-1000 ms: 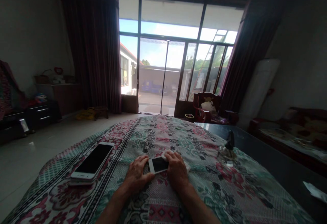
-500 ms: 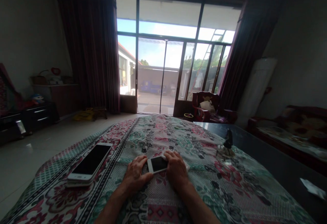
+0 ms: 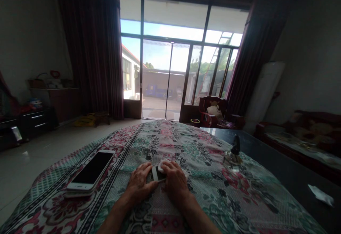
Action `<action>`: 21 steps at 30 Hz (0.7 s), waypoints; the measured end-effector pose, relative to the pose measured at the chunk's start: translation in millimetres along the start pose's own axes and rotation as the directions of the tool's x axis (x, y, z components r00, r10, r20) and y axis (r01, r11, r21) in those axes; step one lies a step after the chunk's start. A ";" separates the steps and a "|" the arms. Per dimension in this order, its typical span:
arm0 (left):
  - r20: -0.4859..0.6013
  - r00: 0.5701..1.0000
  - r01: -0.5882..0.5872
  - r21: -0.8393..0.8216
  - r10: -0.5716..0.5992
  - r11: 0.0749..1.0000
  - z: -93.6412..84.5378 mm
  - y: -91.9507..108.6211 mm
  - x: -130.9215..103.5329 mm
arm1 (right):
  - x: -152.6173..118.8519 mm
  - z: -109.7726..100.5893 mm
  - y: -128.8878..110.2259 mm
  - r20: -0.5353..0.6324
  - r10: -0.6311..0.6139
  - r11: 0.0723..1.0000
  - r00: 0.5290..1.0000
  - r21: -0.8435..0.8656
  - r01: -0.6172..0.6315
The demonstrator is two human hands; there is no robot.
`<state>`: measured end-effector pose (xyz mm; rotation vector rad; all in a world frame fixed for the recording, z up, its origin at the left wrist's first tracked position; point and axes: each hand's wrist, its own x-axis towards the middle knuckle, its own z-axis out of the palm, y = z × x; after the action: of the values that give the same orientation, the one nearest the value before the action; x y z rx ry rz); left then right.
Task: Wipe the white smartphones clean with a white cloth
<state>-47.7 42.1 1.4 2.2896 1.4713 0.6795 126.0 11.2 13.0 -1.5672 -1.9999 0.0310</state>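
Observation:
A small white phone (image 3: 154, 173) with a dark screen lies on the patterned tablecloth, partly covered by my hands. My left hand (image 3: 140, 181) grips its left end between thumb and fingers. Pressed over the right part of the screen, my right hand (image 3: 176, 180) is closed on a crumpled white tissue (image 3: 160, 166), which shows at the fingertips and beside the knuckles. To the left, a larger white phone (image 3: 92, 170) rests face up on top of another flat device, mostly hidden beneath it. A clear spray bottle (image 3: 233, 159) with a black top stands on the right.
The floral tablecloth (image 3: 186, 141) covers the surface before me. A dark glossy table (image 3: 269, 166) adjoins it on the right, with a white crumpled packet or paper (image 3: 321, 195) on it. Beyond are a wooden armchair (image 3: 213, 111) and glass doors (image 3: 157, 77).
My right hand has slid left across the phone with the tissue, covering more of the screen. My left hand keeps its grip. The view has shifted slightly.

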 end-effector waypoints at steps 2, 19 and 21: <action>0.007 1.000 0.000 -0.003 0.000 1.000 -0.6 -0.5 -0.1 | 3.0 -8.4 12.0 -0.049 0.112 0.992 0.992 -0.045 -0.114; -0.006 1.000 0.007 -0.024 -0.007 1.000 -1.7 1.1 -0.6 | -1.5 -9.5 7.0 0.043 -0.097 0.995 0.994 0.015 0.097; 0.008 1.000 0.004 -0.018 -0.004 1.000 -3.0 1.1 -0.6 | 0.6 -20.9 22.3 0.056 -0.092 0.996 0.994 -0.003 0.093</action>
<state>-48.7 41.2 4.4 2.2725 1.4603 0.6787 155.1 11.7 22.3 -1.4902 -2.1152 0.0326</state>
